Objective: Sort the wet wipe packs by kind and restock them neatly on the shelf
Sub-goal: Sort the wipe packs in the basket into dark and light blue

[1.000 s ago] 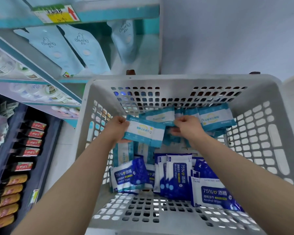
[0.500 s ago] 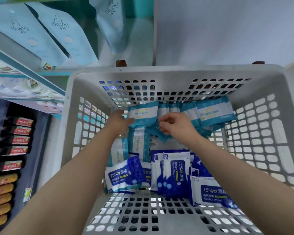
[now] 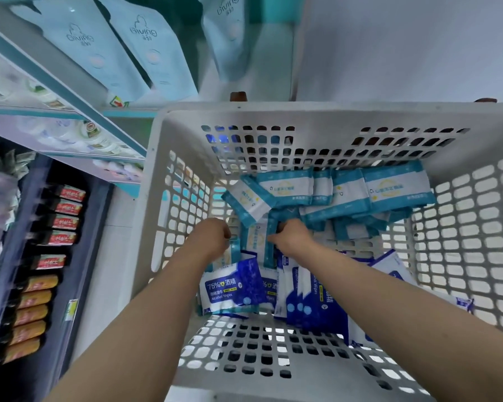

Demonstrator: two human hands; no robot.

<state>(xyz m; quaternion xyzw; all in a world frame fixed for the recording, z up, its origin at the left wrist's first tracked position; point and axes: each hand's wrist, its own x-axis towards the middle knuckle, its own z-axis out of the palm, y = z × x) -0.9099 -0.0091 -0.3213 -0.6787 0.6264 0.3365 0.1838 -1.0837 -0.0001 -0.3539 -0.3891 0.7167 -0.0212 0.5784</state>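
Head view, looking down into a pale perforated basket (image 3: 302, 114) beside a shelf (image 3: 70, 94). Along the basket's far wall, five teal packs (image 3: 395, 185) in a loose row: four leaning face-up and the leftmost tilted askew, with more teal ones half buried beneath, their number impossible to count. In front of that row, one more teal pack (image 3: 256, 239) standing on edge between the two hands. Right hand (image 3: 291, 236) with fingers curled tight round that pack's right edge, clearly gripping it. Left hand (image 3: 212, 239) knuckles-up just beside the pack's left edge, fingers curled under and out of sight, so impossible to tell whether holding the pack or only touching it. Nearer the camera, blue alcohol-wipe packs (image 3: 230, 288): one lying face-up at the left, several standing on edge beside it, others partly hidden under the right forearm; at least six, exact count not readable. All wipe packs inside the basket, teal at the far side, blue at the near side. On the shelf, upper left, three light-blue pouches (image 3: 79, 44) hanging in a row. Below, blurred white tubs, uncountable. Lower left, five red-labelled bottles (image 3: 67, 207) in a column, then five orange-labelled bottles (image 3: 35, 298) below them.
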